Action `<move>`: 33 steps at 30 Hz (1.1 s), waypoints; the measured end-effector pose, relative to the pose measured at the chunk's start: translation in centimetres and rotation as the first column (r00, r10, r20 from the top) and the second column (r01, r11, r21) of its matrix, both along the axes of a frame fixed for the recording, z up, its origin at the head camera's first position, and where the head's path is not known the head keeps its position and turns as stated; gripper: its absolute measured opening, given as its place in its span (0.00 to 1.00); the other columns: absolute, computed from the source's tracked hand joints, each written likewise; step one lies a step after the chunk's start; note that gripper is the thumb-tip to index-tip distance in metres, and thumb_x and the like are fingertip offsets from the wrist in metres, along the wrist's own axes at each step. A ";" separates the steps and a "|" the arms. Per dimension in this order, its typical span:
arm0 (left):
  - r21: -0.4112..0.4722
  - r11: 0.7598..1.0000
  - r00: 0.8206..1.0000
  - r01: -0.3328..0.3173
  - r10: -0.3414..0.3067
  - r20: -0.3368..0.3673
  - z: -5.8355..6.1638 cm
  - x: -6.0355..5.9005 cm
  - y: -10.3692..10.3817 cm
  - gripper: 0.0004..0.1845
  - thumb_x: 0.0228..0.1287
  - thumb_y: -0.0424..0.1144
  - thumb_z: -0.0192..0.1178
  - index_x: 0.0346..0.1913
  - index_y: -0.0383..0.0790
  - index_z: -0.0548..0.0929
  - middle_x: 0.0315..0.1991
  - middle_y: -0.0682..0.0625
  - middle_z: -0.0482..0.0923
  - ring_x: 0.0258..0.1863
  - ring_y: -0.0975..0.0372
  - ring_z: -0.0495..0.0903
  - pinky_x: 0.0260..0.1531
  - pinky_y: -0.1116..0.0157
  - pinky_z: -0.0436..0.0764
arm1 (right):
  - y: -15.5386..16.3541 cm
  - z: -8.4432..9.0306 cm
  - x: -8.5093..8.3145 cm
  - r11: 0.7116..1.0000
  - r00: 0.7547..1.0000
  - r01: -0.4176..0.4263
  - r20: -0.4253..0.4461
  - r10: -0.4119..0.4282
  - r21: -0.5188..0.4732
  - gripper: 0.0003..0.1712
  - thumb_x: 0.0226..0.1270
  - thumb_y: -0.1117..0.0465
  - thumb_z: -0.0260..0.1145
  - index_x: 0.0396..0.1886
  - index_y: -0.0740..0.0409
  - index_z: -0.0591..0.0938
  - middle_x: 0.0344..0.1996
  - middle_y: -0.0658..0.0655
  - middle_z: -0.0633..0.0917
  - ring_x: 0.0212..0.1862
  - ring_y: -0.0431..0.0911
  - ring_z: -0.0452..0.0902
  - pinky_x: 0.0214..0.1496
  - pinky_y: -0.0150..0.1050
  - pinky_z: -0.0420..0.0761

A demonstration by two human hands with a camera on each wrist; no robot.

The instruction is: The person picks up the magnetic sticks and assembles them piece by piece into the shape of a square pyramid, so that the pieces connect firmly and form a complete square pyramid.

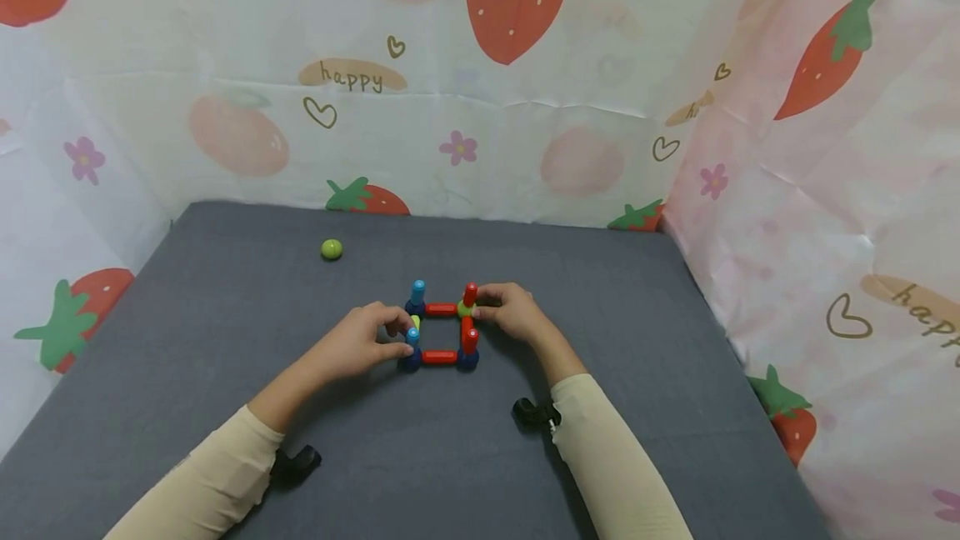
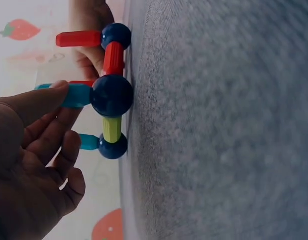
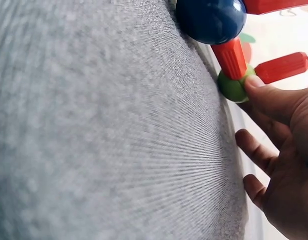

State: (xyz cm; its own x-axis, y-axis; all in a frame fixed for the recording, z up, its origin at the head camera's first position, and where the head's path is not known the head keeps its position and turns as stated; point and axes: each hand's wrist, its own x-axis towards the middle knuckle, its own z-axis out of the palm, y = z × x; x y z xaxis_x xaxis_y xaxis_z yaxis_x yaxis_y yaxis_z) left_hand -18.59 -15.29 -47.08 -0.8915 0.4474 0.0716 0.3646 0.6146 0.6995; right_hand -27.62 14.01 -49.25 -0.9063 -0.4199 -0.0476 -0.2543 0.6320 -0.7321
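Observation:
A square frame of magnetic building sticks and balls lies on the cloth, with red sticks (image 1: 439, 357) along three sides and a yellow-green stick (image 2: 112, 129) on the left. Dark blue balls (image 1: 467, 359) form three corners; a green ball (image 3: 233, 86) forms the far right one. Blue sticks stand upright on the left corners and red sticks on the right. My left hand (image 1: 362, 346) pinches the near left blue stick (image 2: 78, 95) between thumb and fingers. At the far right corner, my right hand (image 1: 515, 312) pinches the green ball, its thumb against the side, below an upright red stick (image 3: 283, 68).
A loose green ball (image 1: 332, 249) lies toward the back left of the grey cloth-covered table (image 1: 420, 457). A strawberry-print curtain (image 1: 495, 140) borders the table at the back and sides. Black wrist straps (image 1: 534, 413) show at both sleeves.

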 end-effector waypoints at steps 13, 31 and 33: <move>0.013 1.000 1.000 -0.003 0.003 0.001 0.0 0.2 0.2 0.09 0.64 0.43 0.73 0.45 0.52 0.84 0.41 0.50 0.78 0.41 0.58 0.75 0.42 0.60 0.75 | -0.1 1.2 1.2 0.995 0.999 0.013 -0.040 -0.009 0.097 0.19 0.71 0.50 0.70 0.59 0.46 0.85 0.56 0.49 0.87 0.64 0.50 0.78 0.78 0.61 0.52; -0.015 1.000 0.999 0.028 -0.027 0.025 0.6 0.5 0.1 0.08 0.65 0.44 0.72 0.45 0.52 0.84 0.41 0.52 0.78 0.41 0.61 0.75 0.42 0.61 0.76 | 1.5 4.7 5.5 0.995 0.996 -0.088 -0.022 0.089 0.049 0.16 0.70 0.57 0.72 0.56 0.47 0.87 0.53 0.47 0.85 0.61 0.49 0.77 0.68 0.54 0.72; -0.021 0.999 0.999 0.030 -0.029 0.028 0.6 0.5 0.1 0.09 0.66 0.44 0.72 0.45 0.52 0.85 0.42 0.52 0.78 0.41 0.61 0.75 0.42 0.61 0.77 | 1.6 4.6 5.7 0.989 0.991 -0.134 -0.001 0.134 0.058 0.16 0.69 0.58 0.73 0.55 0.46 0.87 0.52 0.48 0.85 0.59 0.50 0.77 0.68 0.54 0.73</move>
